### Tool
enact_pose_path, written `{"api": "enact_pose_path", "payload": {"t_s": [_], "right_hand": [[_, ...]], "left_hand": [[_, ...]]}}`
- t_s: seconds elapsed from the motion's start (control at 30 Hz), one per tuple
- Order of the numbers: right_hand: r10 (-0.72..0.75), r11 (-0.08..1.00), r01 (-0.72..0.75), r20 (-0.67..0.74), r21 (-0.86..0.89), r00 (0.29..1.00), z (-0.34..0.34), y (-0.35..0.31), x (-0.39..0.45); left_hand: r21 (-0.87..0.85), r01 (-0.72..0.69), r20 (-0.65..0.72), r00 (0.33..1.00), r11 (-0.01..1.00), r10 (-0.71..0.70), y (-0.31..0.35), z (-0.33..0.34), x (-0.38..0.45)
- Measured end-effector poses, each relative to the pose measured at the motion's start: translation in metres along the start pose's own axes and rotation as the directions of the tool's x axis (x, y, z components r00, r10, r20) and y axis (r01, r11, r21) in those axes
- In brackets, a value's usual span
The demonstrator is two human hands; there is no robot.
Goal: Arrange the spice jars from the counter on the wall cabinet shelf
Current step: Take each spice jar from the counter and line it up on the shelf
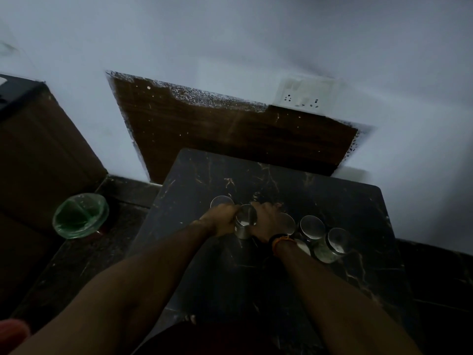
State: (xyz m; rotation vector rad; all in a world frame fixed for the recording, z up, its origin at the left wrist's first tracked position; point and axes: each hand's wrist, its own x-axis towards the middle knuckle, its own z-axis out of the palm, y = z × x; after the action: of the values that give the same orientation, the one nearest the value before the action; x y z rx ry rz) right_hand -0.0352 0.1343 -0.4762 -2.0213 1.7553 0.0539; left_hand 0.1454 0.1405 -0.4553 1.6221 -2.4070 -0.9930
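Observation:
Several spice jars with shiny metal lids stand on a dark marble counter (256,283). My left hand (222,219) and my right hand (266,221) both grip one jar (245,221) between them, near the counter's middle. Behind my left hand stands another jar (221,201). To the right of my right hand I see a jar (288,223) partly hidden by the wrist, then a jar (312,227) and a jar (338,240). The wall cabinet shelf is out of view.
A brown wooden panel (230,131) covers the wall behind the counter, with a white socket plate (302,96) above it. A green bin (80,216) stands on the floor at left, beside a brown cabinet (38,149).

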Motion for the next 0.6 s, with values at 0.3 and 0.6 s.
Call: {"api": "enact_pose_path", "payload": {"t_s": [0.3,0.6], "right_hand": [[0.046,0.99,-0.044,0.012,-0.132,0.999,0.03,-0.013,0.02],[0.028,0.999,-0.026,-0.077,0.03,0.997,0.016,-0.013,0.017]], "left_hand": [[-0.008,0.056,-0.07,0.996,0.998,-0.056,-0.014,-0.001,0.0],[-0.099,0.055,-0.123,0.99,0.994,-0.067,-0.022,-0.002,0.009]]}}
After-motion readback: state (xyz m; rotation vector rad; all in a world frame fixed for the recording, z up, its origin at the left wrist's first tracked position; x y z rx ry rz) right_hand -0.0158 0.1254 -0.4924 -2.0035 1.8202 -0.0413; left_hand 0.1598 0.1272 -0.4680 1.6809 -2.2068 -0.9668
